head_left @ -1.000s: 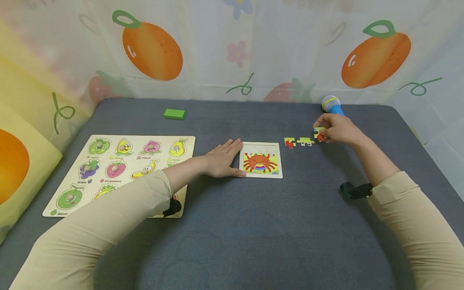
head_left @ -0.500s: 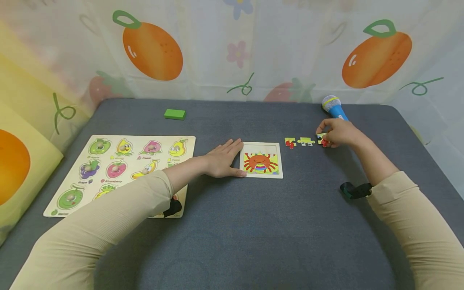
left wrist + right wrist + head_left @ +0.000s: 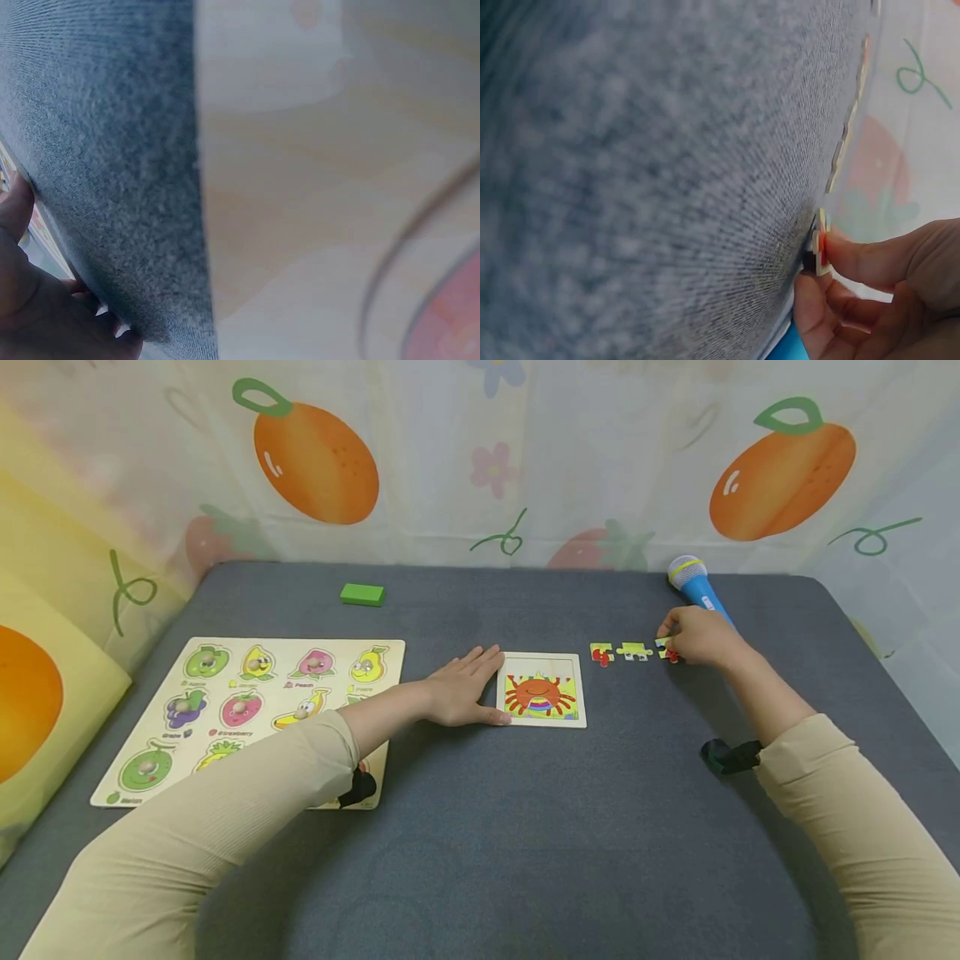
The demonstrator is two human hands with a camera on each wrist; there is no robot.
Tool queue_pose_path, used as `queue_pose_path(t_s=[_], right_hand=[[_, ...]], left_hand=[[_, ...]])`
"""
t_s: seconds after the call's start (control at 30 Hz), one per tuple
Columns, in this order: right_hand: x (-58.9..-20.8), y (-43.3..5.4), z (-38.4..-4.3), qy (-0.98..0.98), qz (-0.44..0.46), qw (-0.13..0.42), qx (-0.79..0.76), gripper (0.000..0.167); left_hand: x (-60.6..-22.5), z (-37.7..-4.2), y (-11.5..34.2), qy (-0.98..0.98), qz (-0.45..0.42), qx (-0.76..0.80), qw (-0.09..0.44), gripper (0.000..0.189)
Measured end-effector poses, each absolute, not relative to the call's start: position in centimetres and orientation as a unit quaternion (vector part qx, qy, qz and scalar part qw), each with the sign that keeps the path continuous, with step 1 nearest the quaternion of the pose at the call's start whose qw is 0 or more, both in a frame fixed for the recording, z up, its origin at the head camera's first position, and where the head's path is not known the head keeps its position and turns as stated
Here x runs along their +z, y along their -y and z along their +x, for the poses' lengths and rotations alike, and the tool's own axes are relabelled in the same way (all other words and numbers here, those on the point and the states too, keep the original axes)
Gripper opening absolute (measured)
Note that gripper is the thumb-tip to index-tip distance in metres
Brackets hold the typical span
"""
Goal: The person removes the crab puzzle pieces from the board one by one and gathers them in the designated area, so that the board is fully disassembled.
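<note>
1. Yellow-and-red jigsaw pieces number three: one jigsaw piece (image 3: 667,651) sits in the right hand (image 3: 703,637), pinched between thumb and fingers, and two loose jigsaw pieces (image 3: 635,652) lie side by side to the left of that hand.
2. One wooden crab puzzle tray (image 3: 537,662) lies just right of the left hand (image 3: 461,693), which is flat with straight fingers, grasping nothing, its thumb and fingertips at the tray's near and far left corners. One red crab (image 3: 539,696) is pictured inside.
3. One wooden fruit board (image 3: 183,764) lies left of the left hand, partly under that forearm; four knobbed fruits (image 3: 368,667) line its far row.
4. One green block (image 3: 362,595) rests beyond and left of the left hand.
5. One toy microphone (image 3: 697,581), blue-handled, lies just behind the right hand; whether they touch, I cannot tell.
6. Two beige sleeves (image 3: 843,827) end behind the hands.
7. Dark grey-blue cloth (image 3: 525,827) covers the tabletop beneath both hands.
8. Pale curtain (image 3: 420,485) hangs beyond the hands, two large oranges (image 3: 317,464) printed on its far side.
</note>
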State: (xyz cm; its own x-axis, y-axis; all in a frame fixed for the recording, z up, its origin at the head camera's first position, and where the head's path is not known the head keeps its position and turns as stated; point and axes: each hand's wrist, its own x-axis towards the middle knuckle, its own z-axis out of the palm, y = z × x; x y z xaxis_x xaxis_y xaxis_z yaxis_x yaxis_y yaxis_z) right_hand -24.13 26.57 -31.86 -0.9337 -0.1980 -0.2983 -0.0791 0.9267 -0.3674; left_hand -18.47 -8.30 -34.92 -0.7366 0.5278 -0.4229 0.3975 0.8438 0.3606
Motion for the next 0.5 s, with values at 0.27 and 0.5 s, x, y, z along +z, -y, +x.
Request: queue_pose_path(t_s=[0.27, 0.5], right_hand=[[-32.1, -26.4, -24.1, -0.971, -0.075, 0.156, -0.164, 0.021], [-32.1, -26.3, -24.1, -0.973, -0.075, 0.156, -0.153, 0.020]], left_hand=[[-34.1, -18.1, 8.3, -0.922, 0.256, 0.121, 0.263, 0.096], [-33.5, -17.8, 8.3, -0.921, 0.263, 0.121, 0.260, 0.095]])
